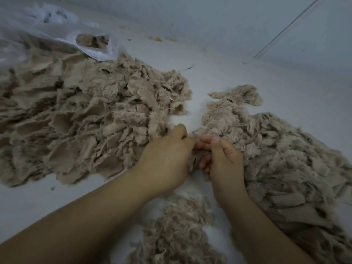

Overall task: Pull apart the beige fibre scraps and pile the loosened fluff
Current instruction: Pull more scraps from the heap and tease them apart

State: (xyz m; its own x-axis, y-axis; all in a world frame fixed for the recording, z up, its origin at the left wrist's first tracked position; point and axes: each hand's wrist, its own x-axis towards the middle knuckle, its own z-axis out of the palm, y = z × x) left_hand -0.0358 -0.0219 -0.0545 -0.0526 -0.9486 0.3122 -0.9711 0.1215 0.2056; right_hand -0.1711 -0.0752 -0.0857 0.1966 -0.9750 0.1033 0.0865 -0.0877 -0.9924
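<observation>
A big heap of beige fibre scraps (91,119) covers the left of the white floor. A second spread of scraps and looser fibre (282,161) runs down the right side. A small pile of loosened fluff (179,229) lies in front, between my forearms. My left hand (167,159) and my right hand (222,161) meet in the middle, fingers curled, both pinching one small beige scrap (192,162) that is mostly hidden between them.
A translucent plastic bag (47,35) holding more beige scraps lies at the back left, its mouth (93,40) open towards the heap. A pale wall (247,25) closes off the back. Small specks of debris (158,39) dot the floor near it.
</observation>
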